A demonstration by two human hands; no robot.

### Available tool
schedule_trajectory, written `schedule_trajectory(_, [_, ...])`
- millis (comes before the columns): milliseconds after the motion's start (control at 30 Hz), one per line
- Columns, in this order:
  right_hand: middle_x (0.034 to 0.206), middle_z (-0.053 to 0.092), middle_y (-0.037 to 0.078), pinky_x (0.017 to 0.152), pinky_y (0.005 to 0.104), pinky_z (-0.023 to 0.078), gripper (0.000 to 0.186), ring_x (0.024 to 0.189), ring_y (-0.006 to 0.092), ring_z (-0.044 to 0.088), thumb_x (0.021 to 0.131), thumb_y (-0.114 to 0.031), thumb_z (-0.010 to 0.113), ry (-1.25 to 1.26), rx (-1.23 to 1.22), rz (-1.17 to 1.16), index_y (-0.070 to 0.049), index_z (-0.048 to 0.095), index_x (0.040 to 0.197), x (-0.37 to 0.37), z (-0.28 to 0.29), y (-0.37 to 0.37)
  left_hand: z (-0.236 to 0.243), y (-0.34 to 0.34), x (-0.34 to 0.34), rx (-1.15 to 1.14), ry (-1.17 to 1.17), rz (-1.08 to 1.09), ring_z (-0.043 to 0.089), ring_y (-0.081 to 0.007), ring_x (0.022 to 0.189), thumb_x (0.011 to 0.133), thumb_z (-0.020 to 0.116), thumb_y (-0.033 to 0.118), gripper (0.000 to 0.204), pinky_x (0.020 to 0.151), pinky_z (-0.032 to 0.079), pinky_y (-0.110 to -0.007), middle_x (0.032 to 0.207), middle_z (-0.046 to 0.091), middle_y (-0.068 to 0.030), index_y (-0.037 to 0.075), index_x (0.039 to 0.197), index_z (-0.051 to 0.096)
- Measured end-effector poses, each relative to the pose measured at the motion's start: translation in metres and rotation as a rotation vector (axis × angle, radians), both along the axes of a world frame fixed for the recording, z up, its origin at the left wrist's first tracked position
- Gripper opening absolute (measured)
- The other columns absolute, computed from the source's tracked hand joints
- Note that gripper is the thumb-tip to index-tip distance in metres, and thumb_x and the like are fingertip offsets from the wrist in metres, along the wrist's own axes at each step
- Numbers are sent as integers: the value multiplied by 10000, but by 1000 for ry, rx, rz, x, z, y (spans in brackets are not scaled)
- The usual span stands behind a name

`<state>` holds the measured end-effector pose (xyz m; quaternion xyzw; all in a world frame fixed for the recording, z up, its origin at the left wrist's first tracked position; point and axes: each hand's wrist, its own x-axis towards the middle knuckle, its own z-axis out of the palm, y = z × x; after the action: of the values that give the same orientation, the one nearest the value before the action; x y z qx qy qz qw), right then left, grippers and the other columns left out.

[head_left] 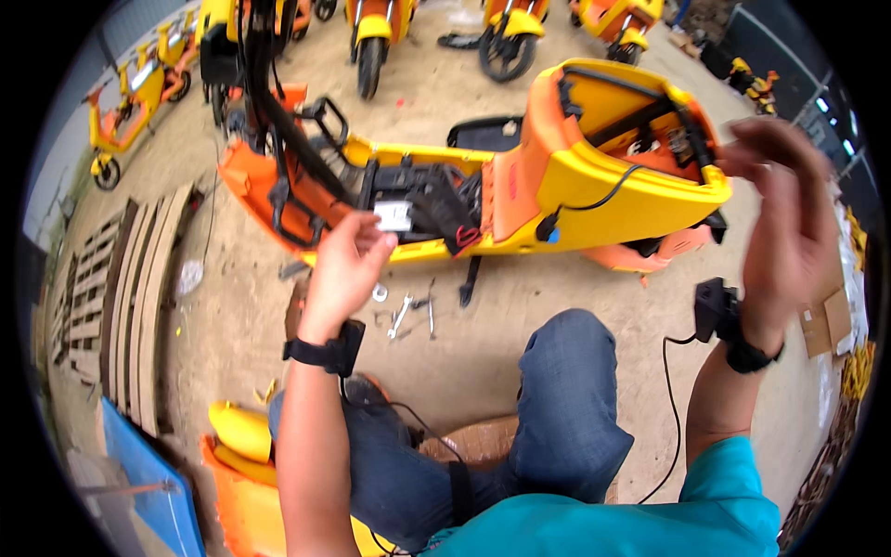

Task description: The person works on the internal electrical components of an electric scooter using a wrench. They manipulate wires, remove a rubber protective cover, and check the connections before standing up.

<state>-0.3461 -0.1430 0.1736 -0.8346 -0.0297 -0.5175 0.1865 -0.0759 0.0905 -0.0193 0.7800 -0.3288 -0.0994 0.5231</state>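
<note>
A yellow and orange electric scooter (599,209) stands across the space in front of me, its floor compartment and seat bay uncovered. My left hand (343,269) is at the near edge of the floor compartment, thumb and fingers apart. Just past its fingertips is a small white rectangular piece (394,215); whether they touch it I cannot tell. Beside that lies a black pouch-like part (445,209) with thin red wires. A black cable (603,200) hangs over the scooter's yellow side. Raised by the scooter's rear end, my right hand (789,218) is smeared by motion, its grip unclear.
Wrenches (401,316) and other small tools lie on the ground before my knees. Wooden pallets (139,306) and a blue panel (153,478) are on the left. Orange and yellow body panels (243,483) lie near my left leg. Several more scooters (371,46) stand behind.
</note>
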Motion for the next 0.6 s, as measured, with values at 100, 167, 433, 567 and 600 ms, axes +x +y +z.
schedule_trajectory(100, [998, 672, 80, 756, 254, 483, 183, 839, 149, 623, 926, -130, 609, 265, 202, -292, -14, 639, 1064, 4, -12, -25, -8, -11, -9, 59, -187, 27, 666, -265, 753, 806, 719, 145, 300, 695, 526, -342, 794, 669, -153, -37, 1020, 615])
schedule_trajectory(167, [942, 659, 132, 851, 370, 470, 222, 951, 291, 596, 895, -187, 654, 348, -84, -435, -9, 638, 1026, -1, -41, -67, -8, -23, -15, 111, -319, -3, 654, -351, 797, 815, 690, 166, 268, 709, 520, -423, 822, 669, -180, -18, 1003, 640])
schedule_trajectory(433, [935, 669, 151, 850, 435, 439, 371, 938, 341, 594, 941, -384, 539, 577, -241, -551, -39, 664, 999, 16, -89, -108, -32, -19, -24, 281, -321, -35, 641, -396, 909, 888, 567, 180, 211, 820, 505, -472, 911, 672, -225, 74, 989, 719])
schedule_trajectory(567, [872, 643, 111, 796, 435, 406, 329, 887, 312, 573, 914, -362, 581, 473, -329, -582, -44, 661, 941, 16, -103, -117, -36, -25, -29, 332, -311, -78, 644, -384, 927, 935, 520, 206, 261, 809, 502, -437, 917, 674, -220, 21, 1018, 683])
schedule_trajectory(600, [886, 640, 101, 790, 423, 394, 315, 891, 297, 565, 893, -354, 608, 495, -310, -613, -45, 658, 931, 14, -102, -113, -47, -31, -26, 315, -275, -80, 671, -342, 851, 953, 518, 244, 294, 770, 510, -403, 867, 687, -197, -3, 995, 672])
